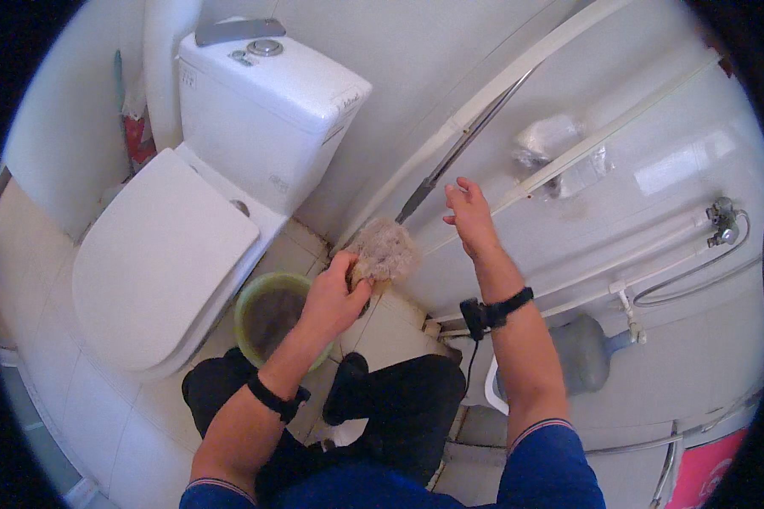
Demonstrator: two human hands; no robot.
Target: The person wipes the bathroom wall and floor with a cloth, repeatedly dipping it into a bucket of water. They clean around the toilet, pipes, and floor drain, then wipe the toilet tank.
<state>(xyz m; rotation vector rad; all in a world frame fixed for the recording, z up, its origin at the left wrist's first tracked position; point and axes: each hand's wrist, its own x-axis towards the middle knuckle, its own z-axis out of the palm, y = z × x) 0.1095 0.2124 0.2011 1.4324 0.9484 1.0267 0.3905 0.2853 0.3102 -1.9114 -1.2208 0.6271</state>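
Observation:
My left hand (336, 298) grips the edge of a shaggy, greyish-beige mop head (385, 250) between thumb and fingers. A metal pole (484, 124) with a dark grey lower sleeve (415, 200) runs from the mop head up along the wall. Just right of that sleeve, my right hand (470, 213) is raised with its fingers apart and holds nothing. Below and left of my left hand, a light green bucket (245, 313) stands on the tiled floor. The liquid in it looks dark and murky.
A white toilet (159, 267) with its lid down stands left, a grey object (240, 30) on its tank. Pipes (579, 153) cross the right wall beside a metal valve (724, 223) and hose. A large translucent water jug (579, 353) lies behind my right forearm.

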